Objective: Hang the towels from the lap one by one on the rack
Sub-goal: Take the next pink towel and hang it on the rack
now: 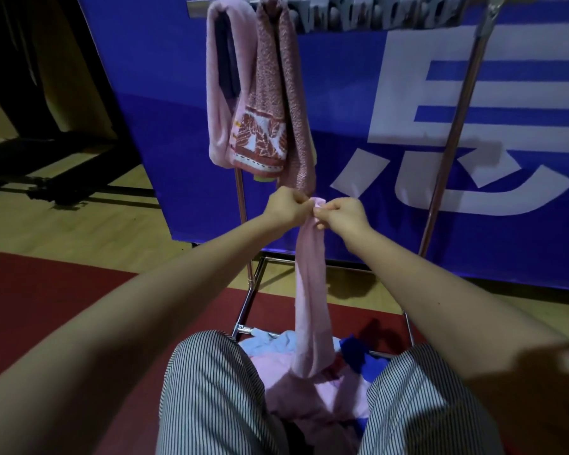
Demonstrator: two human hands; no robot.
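2 hands [316, 213] pinching pink towel [310, 307] top, hanging below — over lap

blue banner [342, 93], wooden floor [79, 221], red mat [46, 307]

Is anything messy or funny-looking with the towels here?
Slightly. The hung towels are bunched together at the left end of the rack, not spread flat. The pink towel pinched by the left hand and right hand hangs as a narrow roll.
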